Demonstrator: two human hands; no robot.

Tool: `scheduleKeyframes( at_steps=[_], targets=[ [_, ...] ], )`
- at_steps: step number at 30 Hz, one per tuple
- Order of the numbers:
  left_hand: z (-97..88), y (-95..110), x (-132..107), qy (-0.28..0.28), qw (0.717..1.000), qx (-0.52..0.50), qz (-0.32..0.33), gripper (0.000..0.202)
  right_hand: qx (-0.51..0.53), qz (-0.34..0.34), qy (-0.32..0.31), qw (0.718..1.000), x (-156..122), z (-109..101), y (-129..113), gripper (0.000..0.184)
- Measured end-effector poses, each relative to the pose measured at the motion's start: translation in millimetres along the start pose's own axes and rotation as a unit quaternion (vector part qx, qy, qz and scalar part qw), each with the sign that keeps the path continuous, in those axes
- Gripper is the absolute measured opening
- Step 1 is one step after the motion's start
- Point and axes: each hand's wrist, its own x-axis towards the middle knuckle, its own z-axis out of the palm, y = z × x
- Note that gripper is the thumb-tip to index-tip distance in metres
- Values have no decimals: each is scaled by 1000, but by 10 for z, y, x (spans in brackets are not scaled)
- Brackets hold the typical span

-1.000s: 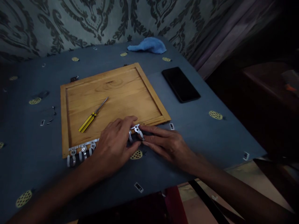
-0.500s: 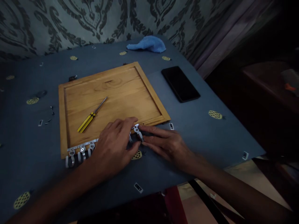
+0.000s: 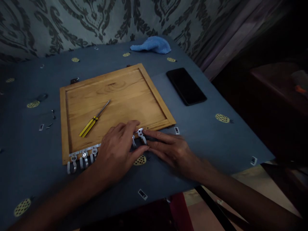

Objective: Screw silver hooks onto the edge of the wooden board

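A metal hook rail (image 3: 84, 154) with several double hooks lies along the near edge of a framed wooden panel (image 3: 125, 99). My left hand (image 3: 116, 147) is closed over the rail's middle, hiding part of it, its thumb reaching toward the right end. At that end my right hand (image 3: 174, 147) has its fingers pressed around the last hook (image 3: 141, 134). Fingertips of both hands come close together below this hook. A screwdriver (image 3: 93, 119) with a yellow and black handle rests on the panel, its tip pointing away to the right.
The panel lies on a table with a blue-grey patterned cloth (image 3: 207, 141). A black phone (image 3: 186, 86) is right of it, a blue rag (image 3: 152, 45) at the back. Small screws (image 3: 53, 114) lie at left. Dark hinges (image 3: 74, 81) stick out from the panel's far edge.
My left thumb has moved slightly right, toward the fingertips of my right hand. The rail, panel and screwdriver stay where they were.
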Motion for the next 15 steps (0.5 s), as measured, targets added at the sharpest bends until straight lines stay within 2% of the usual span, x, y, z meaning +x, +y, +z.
scheduleKeyframes(
  at_steps=[8, 15],
  targets=[
    [8, 5, 2, 0, 1000, 4, -7, 46, 11, 3, 18, 1000, -6, 2, -7, 18],
    [12, 4, 6, -1, 1000, 6, -11, 47, 7, 17, 5, 1000, -13, -10, 2, 32]
  ],
)
